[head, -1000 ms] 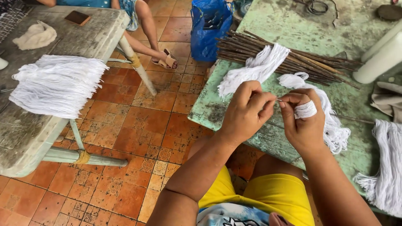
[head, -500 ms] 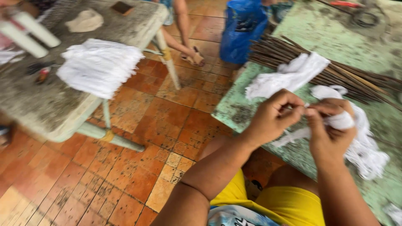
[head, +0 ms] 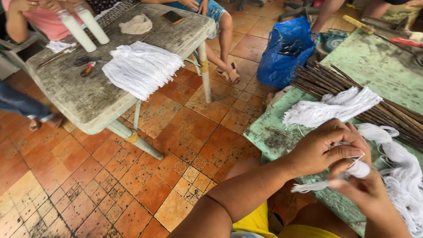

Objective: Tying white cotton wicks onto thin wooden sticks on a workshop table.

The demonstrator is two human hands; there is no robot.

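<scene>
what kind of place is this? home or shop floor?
Probably a small informal craft workshop with a tiled floor, not a factory. Clues: bundles of white string on a worn table, a stack of thin brown sticks on the green bench, and other people seated close by.

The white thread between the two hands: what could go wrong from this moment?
1. The white thread is pinched thin between the left hand and the right hand; a hard pull might snap it.
2. Loose yarn trails beside the right hand and could tangle.
3. The yarn bundle lies near the green table's edge, so a tug might drag it off.
</scene>
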